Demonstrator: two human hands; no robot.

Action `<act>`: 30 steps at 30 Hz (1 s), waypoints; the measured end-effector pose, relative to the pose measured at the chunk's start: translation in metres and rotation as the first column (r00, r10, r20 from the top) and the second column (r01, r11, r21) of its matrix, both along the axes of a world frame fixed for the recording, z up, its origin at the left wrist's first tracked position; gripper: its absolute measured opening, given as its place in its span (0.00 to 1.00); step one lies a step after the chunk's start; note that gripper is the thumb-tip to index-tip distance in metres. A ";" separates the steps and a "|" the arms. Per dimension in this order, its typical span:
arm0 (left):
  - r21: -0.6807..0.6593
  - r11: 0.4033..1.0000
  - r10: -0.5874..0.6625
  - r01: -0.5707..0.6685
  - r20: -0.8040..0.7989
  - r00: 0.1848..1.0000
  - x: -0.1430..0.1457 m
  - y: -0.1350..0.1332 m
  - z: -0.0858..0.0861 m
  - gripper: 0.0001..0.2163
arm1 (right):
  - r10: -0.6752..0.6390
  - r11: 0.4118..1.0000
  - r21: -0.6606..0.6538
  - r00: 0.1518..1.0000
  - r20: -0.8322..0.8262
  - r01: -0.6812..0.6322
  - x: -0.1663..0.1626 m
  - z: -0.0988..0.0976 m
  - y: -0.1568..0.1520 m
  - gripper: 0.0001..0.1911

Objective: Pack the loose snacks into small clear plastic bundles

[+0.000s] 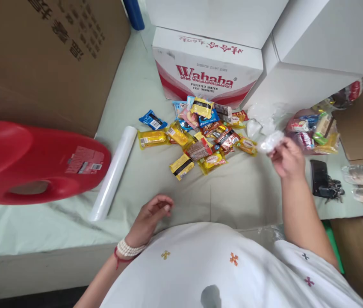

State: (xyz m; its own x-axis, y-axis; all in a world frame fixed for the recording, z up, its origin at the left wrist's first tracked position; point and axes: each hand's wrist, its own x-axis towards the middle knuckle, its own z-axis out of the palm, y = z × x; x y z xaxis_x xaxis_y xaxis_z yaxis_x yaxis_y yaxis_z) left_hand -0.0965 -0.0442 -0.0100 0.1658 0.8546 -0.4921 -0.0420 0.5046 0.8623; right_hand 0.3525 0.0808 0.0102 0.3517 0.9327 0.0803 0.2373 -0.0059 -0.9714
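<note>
Clear plastic bag is pinched in the right hand, just right of the snack packet pile, with its long axis pointing left toward the pile. Left hand is loosely curled and empty, near the body, well apart from the bag.

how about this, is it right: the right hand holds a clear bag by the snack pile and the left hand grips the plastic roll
Not quite. The head view shows the left hand empty, fingers curled, apart from the plastic roll. The right hand does hold a clear bag by the snack pile.
</note>
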 end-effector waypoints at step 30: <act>0.288 0.920 -0.200 0.266 -0.240 0.950 -0.027 0.051 0.011 0.14 | 0.271 0.935 0.060 0.810 0.521 -0.351 -0.116 0.009 -0.107 0.10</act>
State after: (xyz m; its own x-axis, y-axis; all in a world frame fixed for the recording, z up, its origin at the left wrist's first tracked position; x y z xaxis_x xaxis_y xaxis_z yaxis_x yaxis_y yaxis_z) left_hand -0.1234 0.0068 0.0011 0.3048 0.9191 -0.2498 0.2351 0.1815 0.9549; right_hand 0.2369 -0.0258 0.0191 -0.0802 0.9483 0.3072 0.6514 0.2831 -0.7040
